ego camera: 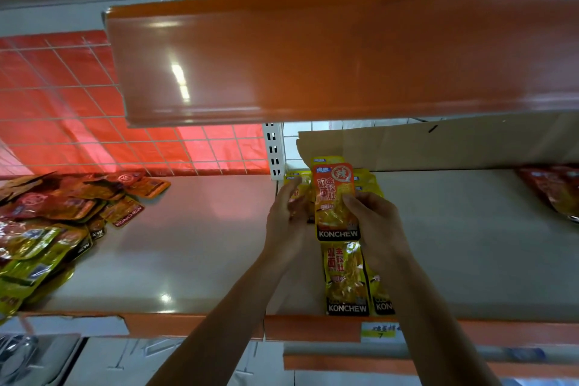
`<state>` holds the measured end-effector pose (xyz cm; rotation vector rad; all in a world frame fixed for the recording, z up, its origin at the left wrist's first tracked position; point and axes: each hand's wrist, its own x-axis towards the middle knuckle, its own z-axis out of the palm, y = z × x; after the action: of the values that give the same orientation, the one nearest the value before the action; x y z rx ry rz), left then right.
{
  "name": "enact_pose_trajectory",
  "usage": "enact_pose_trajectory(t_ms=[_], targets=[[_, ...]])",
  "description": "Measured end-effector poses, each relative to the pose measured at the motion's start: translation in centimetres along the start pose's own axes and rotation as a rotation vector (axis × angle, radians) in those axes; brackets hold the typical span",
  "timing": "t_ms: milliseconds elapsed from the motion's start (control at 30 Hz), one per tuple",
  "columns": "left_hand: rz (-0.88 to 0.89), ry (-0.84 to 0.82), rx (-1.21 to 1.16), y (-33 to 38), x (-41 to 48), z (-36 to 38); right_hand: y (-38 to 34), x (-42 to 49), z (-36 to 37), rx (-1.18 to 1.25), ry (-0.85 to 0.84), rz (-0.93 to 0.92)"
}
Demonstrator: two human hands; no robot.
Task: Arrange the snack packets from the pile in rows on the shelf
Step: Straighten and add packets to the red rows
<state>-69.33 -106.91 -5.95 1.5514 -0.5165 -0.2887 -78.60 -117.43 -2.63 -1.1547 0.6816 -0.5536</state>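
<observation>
My right hand (372,222) grips an orange-and-yellow KONCHEW snack packet (335,200) by its right edge, holding it upright above the white shelf (194,229). My left hand (286,216) reaches beside it with fingers curled on yellow packets (297,188) behind; the exact hold is blurred. Two yellow KONCHEW packets (346,279) lie flat in a row at the shelf's front edge under my right wrist. More yellow packets (368,180) stand behind the held one. The pile of snack packets (53,222) lies at the shelf's left end.
An orange upper shelf (313,53) overhangs close above. A cardboard sheet (438,144) leans at the back right. A white wire grid (94,122) over red backing closes the back left. More red packets (554,188) lie at the far right.
</observation>
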Motion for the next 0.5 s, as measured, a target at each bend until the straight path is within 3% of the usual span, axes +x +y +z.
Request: enact_pose_trajectory(t_ms=[100,233,367,500], targets=[[-0.225,-0.016,-0.233,1.0,-0.1,0.6,0.2,0.0,-0.3,-0.042,-0.046,0.008],[-0.275,-0.015,-0.319,1.4,-0.1,0.9,0.9,0.0,-0.3,-0.152,-0.063,-0.028],[-0.293,0.131,-0.26,0.7,0.4,-0.1,0.6,0.3,-1.0,-0.238,0.0,-0.088],[-0.304,0.187,0.087,-1.6,1.4,-2.2,-0.1,0.8,-2.4,-0.189,0.082,-0.099]])
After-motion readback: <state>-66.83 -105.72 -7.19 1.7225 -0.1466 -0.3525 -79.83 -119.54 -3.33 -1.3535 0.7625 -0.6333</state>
